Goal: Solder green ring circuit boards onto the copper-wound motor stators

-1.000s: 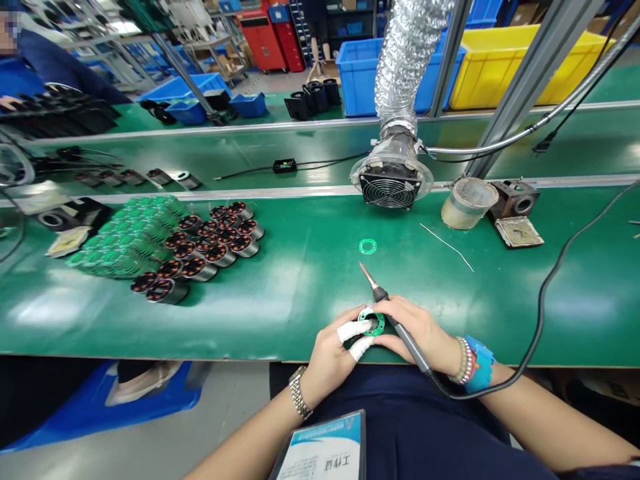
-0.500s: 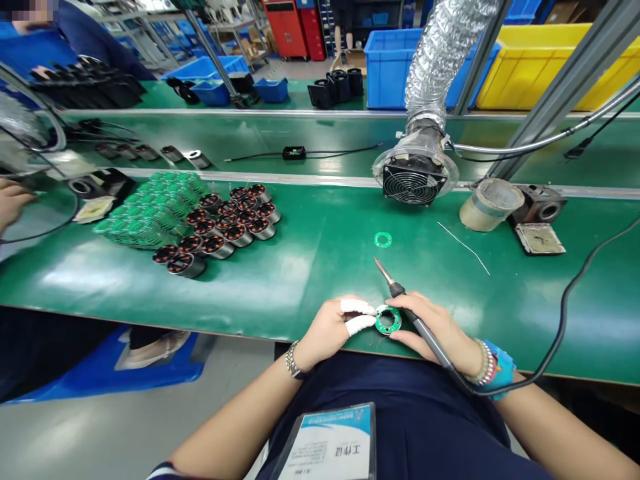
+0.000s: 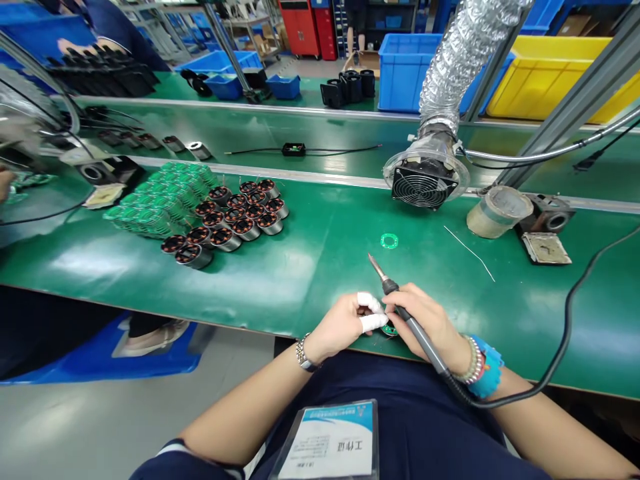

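My left hand [image 3: 345, 321], with white finger cots on two fingers, pinches a small green ring-shaped circuit board [image 3: 389, 329] near the front edge of the green bench [image 3: 310, 267]. My right hand [image 3: 425, 320] meets it over the board, so most of the board is hidden. A black soldering iron [image 3: 400, 303] lies gripped in my right hand, tip pointing up and away. Another green ring board [image 3: 389, 241] lies loose farther back.
Several copper-wound motor stators [image 3: 235, 220] and a heap of green boards [image 3: 160, 200] sit at the left. A fume fan on a foil duct [image 3: 425, 180], a tape roll [image 3: 493, 212] and an iron stand [image 3: 545, 230] are at the back right. The iron's cord [image 3: 565, 333] trails right.
My hands have closed over the ring board, which showed plainly before and is now mostly covered. The view has shifted left and tilted.
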